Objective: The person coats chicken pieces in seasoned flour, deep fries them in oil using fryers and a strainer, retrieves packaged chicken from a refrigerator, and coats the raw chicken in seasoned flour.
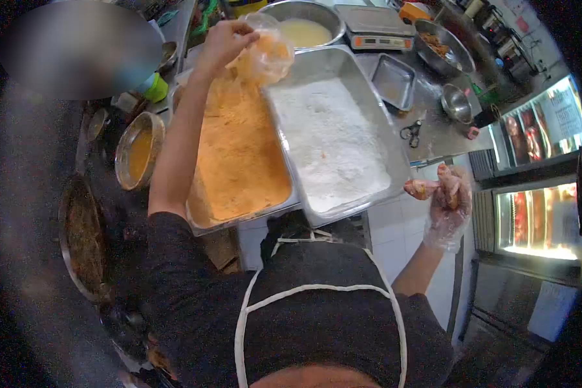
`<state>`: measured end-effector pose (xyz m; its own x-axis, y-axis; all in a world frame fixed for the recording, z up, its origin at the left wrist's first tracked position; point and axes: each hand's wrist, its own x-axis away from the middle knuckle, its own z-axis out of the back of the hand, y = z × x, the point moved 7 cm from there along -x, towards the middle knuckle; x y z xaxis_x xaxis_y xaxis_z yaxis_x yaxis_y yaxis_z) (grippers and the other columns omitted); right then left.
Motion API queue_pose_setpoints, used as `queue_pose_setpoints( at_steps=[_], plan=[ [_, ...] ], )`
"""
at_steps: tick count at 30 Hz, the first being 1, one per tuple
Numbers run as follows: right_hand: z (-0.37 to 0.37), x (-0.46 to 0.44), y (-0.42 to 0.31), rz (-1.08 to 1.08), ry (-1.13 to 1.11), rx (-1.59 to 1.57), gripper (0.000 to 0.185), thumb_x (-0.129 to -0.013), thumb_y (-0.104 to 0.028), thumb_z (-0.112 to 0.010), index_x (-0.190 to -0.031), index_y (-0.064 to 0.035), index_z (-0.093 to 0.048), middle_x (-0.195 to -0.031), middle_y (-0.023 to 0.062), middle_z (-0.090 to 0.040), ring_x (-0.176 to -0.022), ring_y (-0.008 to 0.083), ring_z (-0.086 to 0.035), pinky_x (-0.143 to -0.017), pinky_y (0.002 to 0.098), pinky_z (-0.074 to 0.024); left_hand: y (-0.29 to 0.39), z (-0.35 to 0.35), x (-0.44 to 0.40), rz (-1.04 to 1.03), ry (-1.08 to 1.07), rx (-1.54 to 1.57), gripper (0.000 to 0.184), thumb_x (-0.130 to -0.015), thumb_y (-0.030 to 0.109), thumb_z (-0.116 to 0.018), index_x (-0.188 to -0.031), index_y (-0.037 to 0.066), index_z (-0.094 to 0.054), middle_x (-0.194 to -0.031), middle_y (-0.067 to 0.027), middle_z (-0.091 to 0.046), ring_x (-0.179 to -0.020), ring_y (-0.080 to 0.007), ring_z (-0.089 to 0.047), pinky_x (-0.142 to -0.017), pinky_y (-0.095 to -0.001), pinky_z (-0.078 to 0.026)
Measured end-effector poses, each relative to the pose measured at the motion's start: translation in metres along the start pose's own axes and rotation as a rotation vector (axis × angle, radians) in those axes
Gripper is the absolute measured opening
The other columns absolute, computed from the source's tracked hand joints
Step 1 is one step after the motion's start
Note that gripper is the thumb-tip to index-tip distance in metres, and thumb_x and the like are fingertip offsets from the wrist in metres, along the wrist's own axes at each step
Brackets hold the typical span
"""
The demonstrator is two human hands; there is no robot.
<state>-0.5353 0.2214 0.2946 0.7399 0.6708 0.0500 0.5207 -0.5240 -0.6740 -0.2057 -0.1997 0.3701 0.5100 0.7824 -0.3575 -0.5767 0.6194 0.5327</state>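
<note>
My left hand (225,46), bare, reaches over the far end of a metal tray of orange powder (242,155). Its fingers grip a clear plastic container (270,55) at the rim, tilted above that powder, with orange showing through its side. Beside it on the right is a deep metal tray (387,145) of white flour-like powder (330,145). Out past this tray's right edge, my right hand (451,216) wears a clear plastic glove. Its fingers are wrapped round raw chicken pieces (422,189), which look like drumsticks; I cannot tell how many.
Behind the trays stand a metal bowl of pale liquid (304,32) and a scale (376,29). Scissors (412,133), a small tray (394,81) and more bowls lie right. At left are a bowl of yellow liquid (139,152), a large dark pan (84,239) and another person.
</note>
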Motion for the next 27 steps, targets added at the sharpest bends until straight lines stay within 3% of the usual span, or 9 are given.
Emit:
queue_pose_setpoints(
  at_steps=[2, 5, 8, 11, 15, 16, 21, 25, 27],
  plan=[
    [0.020, -0.019, -0.005, 0.005, -0.024, -0.010, 0.037, -0.084, -0.015, -0.054, -0.110, 0.0100, -0.044, -0.088, 0.0164, -0.057, -0.051, 0.0086, -0.045, -0.041, 0.0163, -0.0336, 0.048, -0.023, -0.033, -0.099, 0.118, 0.009, 0.026, -0.076, 0.028, -0.065, -0.085, 0.004, -0.067, -0.070, -0.0082, -0.066, -0.063, -0.0156, -0.062, -0.063, -0.0290, -0.049],
    [0.038, -0.043, -0.031, 0.002, 0.044, -0.098, 0.033, -0.084, -0.015, -0.056, -0.105, 0.0087, -0.048, -0.083, 0.0098, -0.054, -0.050, 0.0086, -0.045, -0.040, 0.0160, -0.0323, 0.101, -0.095, -0.090, -0.094, 0.086, 0.147, 0.027, -0.075, 0.029, -0.066, -0.086, 0.004, -0.067, -0.075, -0.0090, -0.067, -0.068, -0.0183, -0.064, -0.066, -0.0299, -0.050],
    [0.046, -0.067, -0.058, 0.135, -0.071, 0.103, 0.018, -0.083, -0.013, -0.056, -0.090, 0.0031, -0.050, -0.079, 0.0057, -0.049, -0.055, 0.0081, -0.049, -0.041, 0.0136, -0.0379, 0.152, -0.170, -0.130, -0.110, 0.180, 0.178, 0.028, -0.073, 0.029, -0.066, -0.086, 0.005, -0.067, -0.083, -0.0128, -0.067, -0.077, -0.0244, -0.065, -0.072, -0.0334, -0.050],
    [0.079, -0.088, -0.078, 0.142, -0.086, 0.048, 0.017, -0.083, -0.014, -0.056, -0.084, 0.0013, -0.050, -0.080, 0.0053, -0.046, -0.059, 0.0076, -0.049, -0.046, 0.0147, -0.0423, 0.187, -0.257, -0.165, -0.046, 0.239, 0.214, 0.024, -0.073, 0.026, -0.063, -0.086, 0.006, -0.068, -0.083, -0.0134, -0.066, -0.079, -0.0271, -0.065, -0.074, -0.0361, -0.050],
    [0.059, -0.082, -0.094, 0.185, 0.001, 0.168, 0.017, -0.082, -0.015, -0.057, -0.078, -0.0014, -0.049, -0.075, 0.0032, -0.043, -0.063, 0.0089, -0.048, -0.059, 0.0195, -0.0464, 0.157, -0.385, -0.177, 0.077, 0.131, 0.260, 0.026, -0.074, 0.024, -0.062, -0.094, 0.007, -0.065, -0.088, -0.0146, -0.066, -0.084, -0.0285, -0.063, -0.079, -0.0397, -0.047],
    [0.110, -0.096, -0.090, 0.115, -0.027, 0.086, 0.017, -0.081, -0.016, -0.059, -0.077, -0.0017, -0.050, -0.073, 0.0023, -0.043, -0.061, 0.0115, -0.047, -0.067, 0.0275, -0.0479, 0.138, -0.416, -0.175, 0.085, 0.217, 0.152, 0.029, -0.073, 0.021, -0.063, -0.098, 0.007, -0.063, -0.090, -0.0150, -0.065, -0.085, -0.0291, -0.063, -0.080, -0.0404, -0.047],
    [0.135, -0.111, -0.093, 0.111, -0.064, 0.222, 0.021, -0.084, -0.020, -0.059, -0.077, -0.0026, -0.049, -0.071, 0.0010, -0.041, -0.062, 0.0130, -0.052, -0.066, 0.0376, -0.0506, 0.137, -0.387, -0.121, 0.160, 0.405, 0.045, 0.039, -0.067, 0.014, -0.066, -0.103, 0.003, -0.057, -0.090, -0.0150, -0.063, -0.082, -0.0295, -0.062, -0.077, -0.0391, -0.048],
    [0.101, -0.149, -0.054, -0.124, -0.167, 0.085, 0.022, -0.089, -0.020, -0.052, -0.087, 0.0017, -0.051, -0.065, 0.0054, -0.048, -0.065, 0.0277, -0.063, -0.051, 0.0472, -0.0491, 0.145, -0.310, -0.047, 0.233, 0.064, 0.698, 0.026, -0.070, 0.008, -0.068, -0.093, -0.001, -0.060, -0.080, -0.0093, -0.064, -0.072, -0.0154, -0.062, -0.069, -0.0273, -0.049],
    [0.038, -0.149, -0.041, -0.153, -0.161, 0.259, 0.026, -0.090, -0.020, -0.050, -0.093, 0.0052, -0.052, -0.066, 0.0092, -0.053, -0.060, 0.0324, -0.060, -0.054, 0.0534, -0.0472, 0.140, -0.260, 0.026, 0.349, 0.041, 1.028, 0.017, -0.074, 0.000, -0.066, -0.089, -0.003, -0.060, -0.075, -0.0075, -0.062, -0.069, -0.0133, -0.060, -0.063, -0.0239, -0.049]
  ],
)
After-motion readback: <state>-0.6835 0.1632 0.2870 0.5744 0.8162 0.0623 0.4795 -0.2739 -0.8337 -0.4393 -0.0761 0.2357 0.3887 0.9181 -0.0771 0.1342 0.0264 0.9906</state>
